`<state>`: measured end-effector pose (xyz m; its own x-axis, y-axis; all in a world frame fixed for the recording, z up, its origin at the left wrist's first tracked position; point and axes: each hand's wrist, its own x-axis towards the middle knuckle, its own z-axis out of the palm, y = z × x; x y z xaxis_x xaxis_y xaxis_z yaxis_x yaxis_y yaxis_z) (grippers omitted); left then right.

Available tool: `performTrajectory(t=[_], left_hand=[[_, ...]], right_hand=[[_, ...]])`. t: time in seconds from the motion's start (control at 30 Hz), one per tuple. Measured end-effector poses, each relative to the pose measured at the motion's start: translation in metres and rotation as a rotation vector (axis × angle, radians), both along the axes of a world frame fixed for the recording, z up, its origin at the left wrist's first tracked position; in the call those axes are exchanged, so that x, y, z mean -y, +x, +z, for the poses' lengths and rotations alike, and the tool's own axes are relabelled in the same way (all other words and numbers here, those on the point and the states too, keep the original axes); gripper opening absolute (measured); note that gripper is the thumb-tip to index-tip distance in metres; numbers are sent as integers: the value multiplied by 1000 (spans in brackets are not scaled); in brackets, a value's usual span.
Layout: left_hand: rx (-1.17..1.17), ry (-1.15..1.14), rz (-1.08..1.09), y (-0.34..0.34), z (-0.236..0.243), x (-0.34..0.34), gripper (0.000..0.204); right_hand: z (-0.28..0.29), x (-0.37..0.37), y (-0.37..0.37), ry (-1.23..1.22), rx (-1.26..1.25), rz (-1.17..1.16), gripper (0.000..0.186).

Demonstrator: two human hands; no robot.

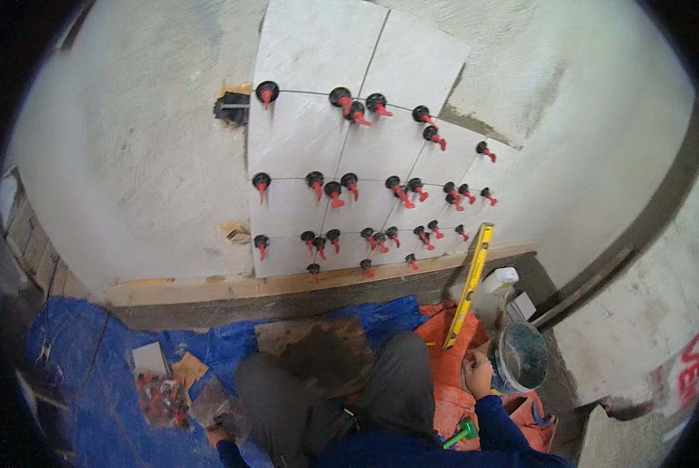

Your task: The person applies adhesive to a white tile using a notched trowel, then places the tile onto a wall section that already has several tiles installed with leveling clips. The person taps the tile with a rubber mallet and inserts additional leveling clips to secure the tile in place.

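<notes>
I am kneeling on a blue tarp point(92, 374) before a wall of white tiles point(342, 148) studded with several black-and-red levelling clips point(332, 191). My left hand point(223, 430) is low beside my left knee, at the edge of a clear bag of red clips point(161, 398); its fingers are mostly hidden. My right hand point(478, 374) rests beside the rim of a grey bucket point(519, 357), fingers curled, and I cannot make out whether it holds anything. A dark square board point(318, 343) lies in front of my knees.
A yellow spirit level point(468, 285) leans against the wall at the right. A white bottle point(496, 285) stands behind the bucket. An orange sheet point(443, 366) covers the floor at right, with a green-handled tool point(463, 433) on it. A wooden batten point(287, 285) runs under the tiles.
</notes>
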<state>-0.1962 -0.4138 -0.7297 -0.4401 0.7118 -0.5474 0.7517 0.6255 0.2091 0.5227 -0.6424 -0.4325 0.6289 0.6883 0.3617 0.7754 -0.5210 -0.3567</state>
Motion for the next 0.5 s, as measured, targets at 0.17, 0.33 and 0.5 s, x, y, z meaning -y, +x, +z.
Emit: performTrajectory(t=[0.17, 0.33, 0.5], left_hand=[[40, 401, 325, 38, 104, 41, 76], [1443, 682, 427, 128, 264, 12, 45], [1777, 742, 200, 250, 388, -10, 44]], right_hand=[[43, -109, -68, 297, -199, 316, 28], [85, -183, -213, 134, -466, 872, 30], [122, -221, -292, 180, -681, 1090, 32]])
